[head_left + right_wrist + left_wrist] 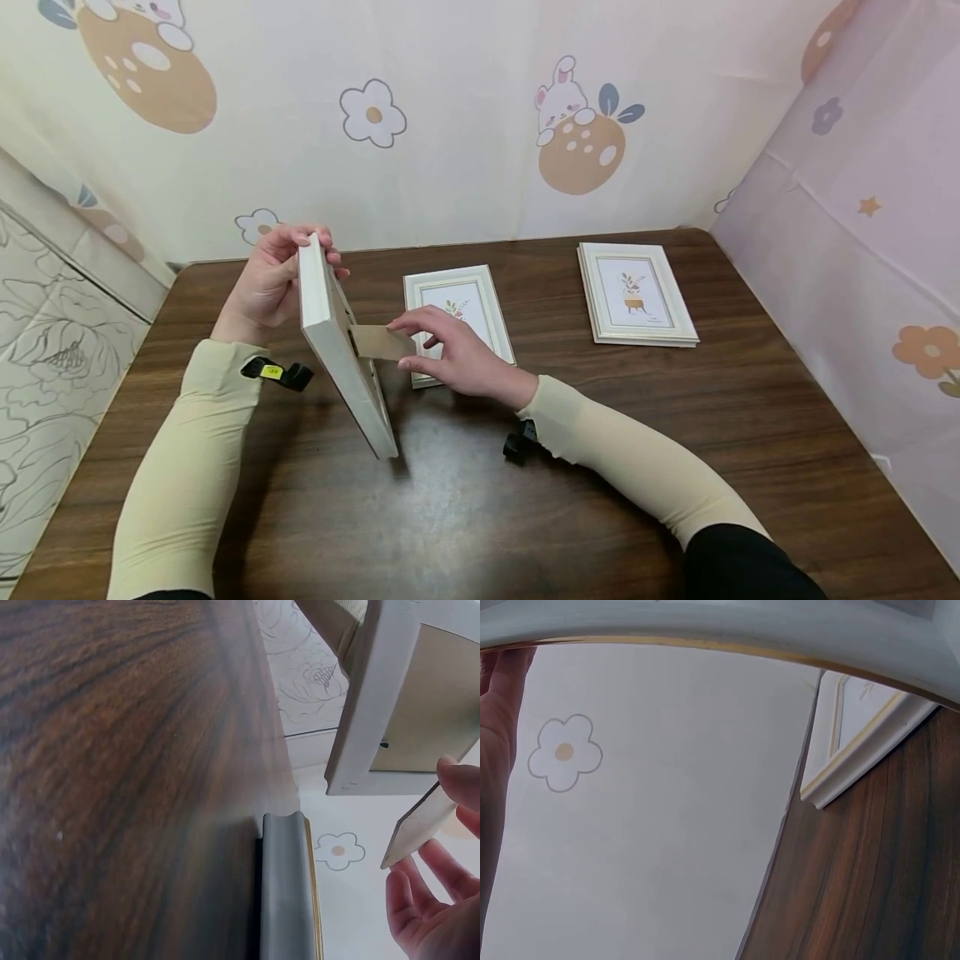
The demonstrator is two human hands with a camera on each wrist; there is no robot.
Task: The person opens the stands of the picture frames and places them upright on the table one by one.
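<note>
A white picture frame (315, 292) stands tilted on edge over the table, its beige backing board (439, 690) facing right. My left hand (273, 279) grips its upper end, thumb on the near side and fingertips over the far side. A flat beige stand leg (381, 342) sticks out from the back of the frame. My right hand (465, 354) pinches the leg's free end between thumb and fingers. In the left wrist view, the frame's gold-lined edge (705, 626) crosses the top, with part of the left hand at the left border.
Beneath and behind the right hand lies another white frame (498, 317) with a plant print. Stacked white frames (632, 292) lie face up at the back right. A patterned cloth (465, 183) hangs behind the dark wooden table (465, 517).
</note>
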